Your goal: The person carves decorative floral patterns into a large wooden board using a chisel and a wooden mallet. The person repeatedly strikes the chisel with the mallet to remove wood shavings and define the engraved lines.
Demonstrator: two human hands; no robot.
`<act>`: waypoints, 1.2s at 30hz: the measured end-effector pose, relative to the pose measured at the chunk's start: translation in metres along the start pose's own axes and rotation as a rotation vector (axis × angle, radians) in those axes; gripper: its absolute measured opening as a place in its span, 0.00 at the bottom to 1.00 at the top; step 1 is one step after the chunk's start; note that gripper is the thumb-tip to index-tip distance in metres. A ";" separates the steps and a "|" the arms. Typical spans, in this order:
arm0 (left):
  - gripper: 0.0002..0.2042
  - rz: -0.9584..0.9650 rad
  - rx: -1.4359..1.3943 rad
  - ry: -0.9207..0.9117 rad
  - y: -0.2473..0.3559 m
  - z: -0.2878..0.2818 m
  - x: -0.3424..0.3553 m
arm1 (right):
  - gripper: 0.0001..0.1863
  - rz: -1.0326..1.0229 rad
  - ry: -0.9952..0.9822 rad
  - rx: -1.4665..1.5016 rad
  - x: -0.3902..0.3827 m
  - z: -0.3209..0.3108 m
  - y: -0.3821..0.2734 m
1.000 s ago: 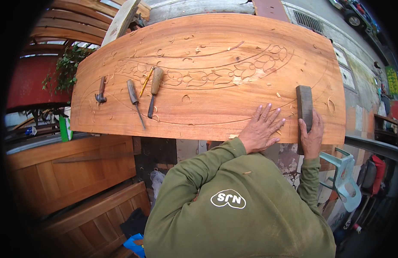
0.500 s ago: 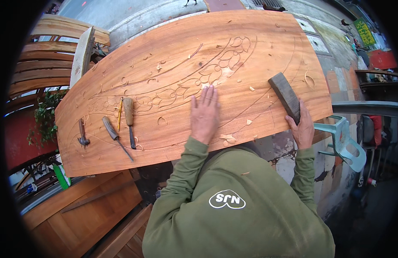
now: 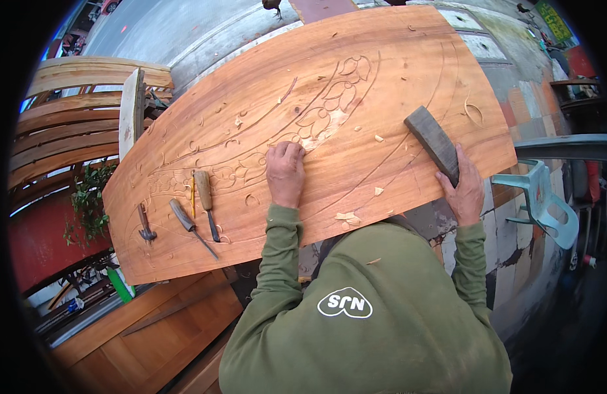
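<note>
A broad wooden panel (image 3: 395, 72) with a curved edge lies before me, its leaf-and-vine band (image 3: 316, 121) partly carved. My left hand (image 3: 286, 174) rests on that band, fingers curled in; what they hold, if anything, is hidden. At the panel's near right, my right hand (image 3: 464, 187) grips the lower end of a dark rectangular wooden block (image 3: 432, 139). Left of my left hand lie a chisel with a thick wooden handle (image 3: 204, 194), a yellow pencil (image 3: 192, 197), a slimmer chisel (image 3: 183, 215) and a small hammer (image 3: 144, 220).
Curled wood shavings (image 3: 347, 217) are scattered over the panel. Slatted wooden benchwork (image 3: 67, 121) and a leafy plant (image 3: 90, 203) stand at left. A panelled wooden door (image 3: 152, 335) lies below the near left edge. A pale blue plastic chair (image 3: 546, 203) is at right.
My left hand has shifted left along the carving, and its outstretched fingers have curled in. The right hand keeps its grip on the block. The whole view has tilted slightly.
</note>
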State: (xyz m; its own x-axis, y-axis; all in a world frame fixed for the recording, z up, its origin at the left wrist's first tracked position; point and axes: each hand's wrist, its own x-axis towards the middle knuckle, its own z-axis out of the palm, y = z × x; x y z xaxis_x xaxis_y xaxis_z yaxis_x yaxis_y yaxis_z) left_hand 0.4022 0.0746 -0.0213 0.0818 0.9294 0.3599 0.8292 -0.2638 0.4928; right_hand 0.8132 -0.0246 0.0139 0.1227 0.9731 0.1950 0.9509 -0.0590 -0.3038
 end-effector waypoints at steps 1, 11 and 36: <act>0.04 0.001 -0.006 -0.006 0.001 -0.005 -0.002 | 0.50 0.004 -0.014 0.000 -0.001 0.000 0.000; 0.17 -0.437 0.630 0.293 -0.132 -0.111 -0.058 | 0.48 0.043 -0.014 0.043 0.001 -0.003 0.004; 0.25 0.160 -0.316 -0.204 0.091 0.004 0.068 | 0.43 0.151 -0.036 -0.017 0.007 -0.005 0.000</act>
State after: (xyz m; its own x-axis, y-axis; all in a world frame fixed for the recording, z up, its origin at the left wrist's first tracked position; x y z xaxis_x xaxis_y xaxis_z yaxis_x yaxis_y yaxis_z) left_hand 0.4855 0.1152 0.0450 0.3300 0.8940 0.3032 0.5890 -0.4460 0.6739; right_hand 0.8156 -0.0190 0.0202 0.2548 0.9601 0.1149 0.9271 -0.2088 -0.3113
